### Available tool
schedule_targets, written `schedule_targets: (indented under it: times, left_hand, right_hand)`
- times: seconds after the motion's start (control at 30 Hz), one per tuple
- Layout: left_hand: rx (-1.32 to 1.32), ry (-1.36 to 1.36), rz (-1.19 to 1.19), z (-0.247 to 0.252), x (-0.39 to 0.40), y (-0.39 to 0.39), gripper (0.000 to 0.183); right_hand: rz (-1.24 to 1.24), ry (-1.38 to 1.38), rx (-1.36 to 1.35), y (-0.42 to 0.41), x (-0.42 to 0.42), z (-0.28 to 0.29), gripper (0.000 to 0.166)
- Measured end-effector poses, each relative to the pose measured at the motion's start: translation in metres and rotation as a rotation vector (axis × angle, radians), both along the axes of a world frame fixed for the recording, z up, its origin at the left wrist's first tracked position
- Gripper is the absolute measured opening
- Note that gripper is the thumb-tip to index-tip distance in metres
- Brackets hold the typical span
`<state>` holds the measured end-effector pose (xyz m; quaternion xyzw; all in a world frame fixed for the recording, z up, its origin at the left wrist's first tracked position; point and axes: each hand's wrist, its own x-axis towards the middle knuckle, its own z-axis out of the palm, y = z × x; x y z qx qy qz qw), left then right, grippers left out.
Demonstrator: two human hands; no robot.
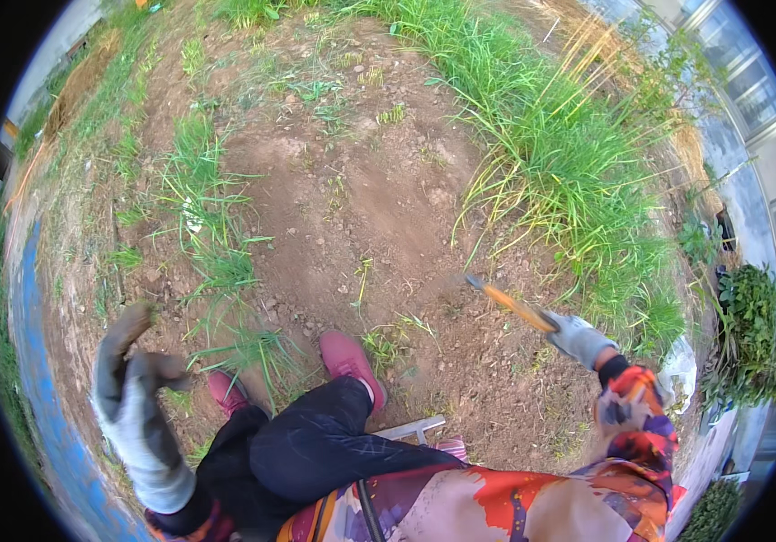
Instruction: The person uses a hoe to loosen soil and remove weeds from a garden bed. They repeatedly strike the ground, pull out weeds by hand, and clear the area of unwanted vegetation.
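My right hand (pixel 579 339), in a grey-white work glove, grips a short hand tool by its wooden handle (pixel 513 305). The handle points left over bare soil (pixel 388 223); a dark metal end shows at its tip, but the blade is too blurred to make out. On the left, my left hand (pixel 137 400), in a soiled glove, is raised with its fingers apart and holds nothing. Beside that hand grows a row of green, grass-like plants (pixel 225 271). A thicker row of long green leaves (pixel 550 149) stands beyond the tool. Short cut stubble (pixel 391 114) pokes out of the soil.
My pink shoes (pixel 350 362) rest on the soil between the rows. By my leg is a low seat's pale metal frame (pixel 411 429) with striped fabric. A white plastic bag (pixel 678 376) lies right, near leafy plants (pixel 754 325). A blue strip (pixel 45 379) borders the left.
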<state>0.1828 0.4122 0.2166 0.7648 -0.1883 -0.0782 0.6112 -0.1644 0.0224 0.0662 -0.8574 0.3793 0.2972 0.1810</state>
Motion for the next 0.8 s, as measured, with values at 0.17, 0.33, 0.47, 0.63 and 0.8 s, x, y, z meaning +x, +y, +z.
schedule_targets:
  times: [0.17, 0.33, 0.47, 0.63, 0.8]
  left_hand:
    - [-0.246, 0.330, -0.108, 0.001, -0.052, -0.077, 0.046]
    - [-0.327, 0.347, 0.012, -0.097, -0.057, -0.116, 0.031]
    - [-0.267, 0.515, 0.131, -0.141, -0.046, -0.097, 0.030]
    - [-0.238, 0.519, 0.175, -0.137, -0.029, -0.088, 0.028]
    - [-0.230, 0.479, 0.123, -0.130, -0.026, -0.097, 0.031]
  right_hand:
    - [-0.408, -0.276, 0.160, 0.000, 0.090, -0.057, 0.047]
    - [-0.273, -0.226, 0.009, -0.039, 0.161, -0.167, 0.045]
    - [-0.090, -0.121, 0.024, -0.021, 0.170, -0.118, 0.045]
    - [0.135, -0.012, -0.044, -0.021, 0.066, -0.085, 0.046]
    - [0.145, 0.197, 0.001, 0.024, -0.026, -0.025, 0.052]
